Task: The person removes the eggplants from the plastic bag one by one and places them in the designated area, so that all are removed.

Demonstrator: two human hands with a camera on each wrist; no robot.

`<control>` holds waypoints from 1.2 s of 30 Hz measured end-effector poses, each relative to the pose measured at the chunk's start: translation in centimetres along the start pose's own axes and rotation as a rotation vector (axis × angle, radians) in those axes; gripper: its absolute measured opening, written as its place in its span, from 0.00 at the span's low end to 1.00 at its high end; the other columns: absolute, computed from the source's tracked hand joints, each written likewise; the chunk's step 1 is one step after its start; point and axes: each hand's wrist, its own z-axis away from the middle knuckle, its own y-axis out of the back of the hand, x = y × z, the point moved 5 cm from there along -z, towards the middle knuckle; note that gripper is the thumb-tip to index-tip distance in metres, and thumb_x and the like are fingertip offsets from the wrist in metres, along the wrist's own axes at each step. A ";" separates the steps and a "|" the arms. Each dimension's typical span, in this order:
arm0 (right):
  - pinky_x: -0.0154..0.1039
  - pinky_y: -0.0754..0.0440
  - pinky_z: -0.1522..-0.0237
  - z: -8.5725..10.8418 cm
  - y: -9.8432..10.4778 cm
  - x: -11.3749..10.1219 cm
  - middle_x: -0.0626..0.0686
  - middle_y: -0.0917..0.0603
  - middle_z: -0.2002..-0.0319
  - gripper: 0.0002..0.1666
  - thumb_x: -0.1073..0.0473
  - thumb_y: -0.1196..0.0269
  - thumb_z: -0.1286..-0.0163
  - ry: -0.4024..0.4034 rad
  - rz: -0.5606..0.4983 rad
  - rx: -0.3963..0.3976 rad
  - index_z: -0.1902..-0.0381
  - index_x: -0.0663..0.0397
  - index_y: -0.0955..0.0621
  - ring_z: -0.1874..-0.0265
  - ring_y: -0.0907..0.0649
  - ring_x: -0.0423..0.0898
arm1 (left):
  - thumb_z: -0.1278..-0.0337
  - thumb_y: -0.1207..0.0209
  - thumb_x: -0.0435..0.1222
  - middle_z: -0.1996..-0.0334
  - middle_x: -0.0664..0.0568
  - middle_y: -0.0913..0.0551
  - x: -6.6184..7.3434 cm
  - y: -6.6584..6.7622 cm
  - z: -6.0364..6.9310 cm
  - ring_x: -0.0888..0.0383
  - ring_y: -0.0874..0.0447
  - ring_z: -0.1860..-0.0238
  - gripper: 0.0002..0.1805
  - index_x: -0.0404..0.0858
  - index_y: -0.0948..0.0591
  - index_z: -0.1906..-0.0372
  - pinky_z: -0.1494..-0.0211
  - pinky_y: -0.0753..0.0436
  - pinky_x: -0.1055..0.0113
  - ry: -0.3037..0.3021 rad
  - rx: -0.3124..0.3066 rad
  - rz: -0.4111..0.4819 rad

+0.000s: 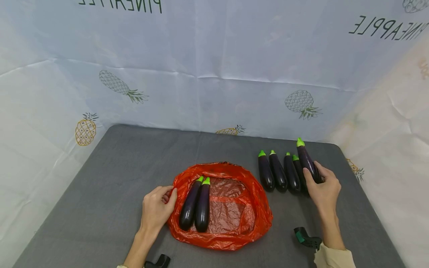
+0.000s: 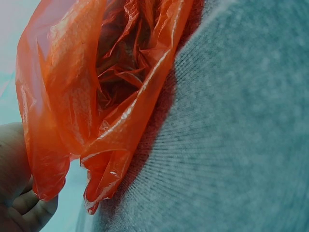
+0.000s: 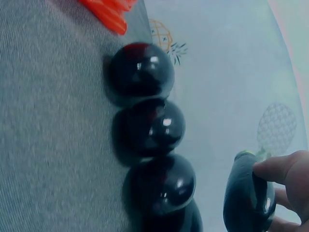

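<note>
An open red plastic bag (image 1: pixel 224 243) lies on the grey table, its rim rolled into a ring. Two dark eggplants with green caps, a left one (image 1: pixel 189 208) and a right one (image 1: pixel 202 210), lie side by side inside it. My left hand (image 1: pixel 157 208) pinches the bag's left rim between thumb and fingers. In the left wrist view the bag's folds (image 2: pixel 72 96) partly hide those fingertips. My right hand (image 1: pixel 323 186) grips another eggplant (image 1: pixel 306 160) (image 3: pixel 247 193), raised beside a row of several eggplants (image 1: pixel 278 171) (image 3: pixel 159 128).
The grey table (image 1: pixel 134 163) meets a pineapple-print cloth (image 1: pixel 201 100) along its back edge. A black device with a green patch (image 1: pixel 306 238) sits by the right wrist, and another black device (image 1: pixel 159 261) by the left forearm.
</note>
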 end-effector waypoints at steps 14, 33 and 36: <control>0.15 0.38 0.63 -1.3 1.6 3.5 0.74 0.18 0.43 0.29 0.55 0.31 0.33 -0.118 0.062 0.030 0.36 0.63 0.20 0.68 0.36 0.11 | 0.56 0.27 0.24 0.82 0.49 0.18 -0.1 0.0 0.0 0.65 0.24 0.83 0.04 0.31 0.12 0.73 0.77 0.22 0.77 0.000 0.001 0.010; 0.30 0.31 0.60 -0.7 1.3 6.4 0.74 0.18 0.42 0.32 0.49 0.36 0.29 -0.285 0.134 -0.086 0.33 0.60 0.22 0.42 0.20 0.69 | 0.57 0.27 0.24 0.82 0.50 0.18 -0.2 0.0 0.0 0.66 0.24 0.84 0.04 0.32 0.12 0.73 0.77 0.22 0.77 0.010 -0.001 0.000; 0.48 0.23 0.48 -0.6 1.0 6.5 0.74 0.20 0.40 0.32 0.49 0.37 0.28 -0.300 0.129 -0.099 0.32 0.61 0.23 0.39 0.21 0.70 | 0.56 0.27 0.24 0.82 0.50 0.18 -0.3 0.0 0.1 0.66 0.24 0.84 0.04 0.32 0.12 0.73 0.77 0.22 0.77 0.012 -0.002 -0.001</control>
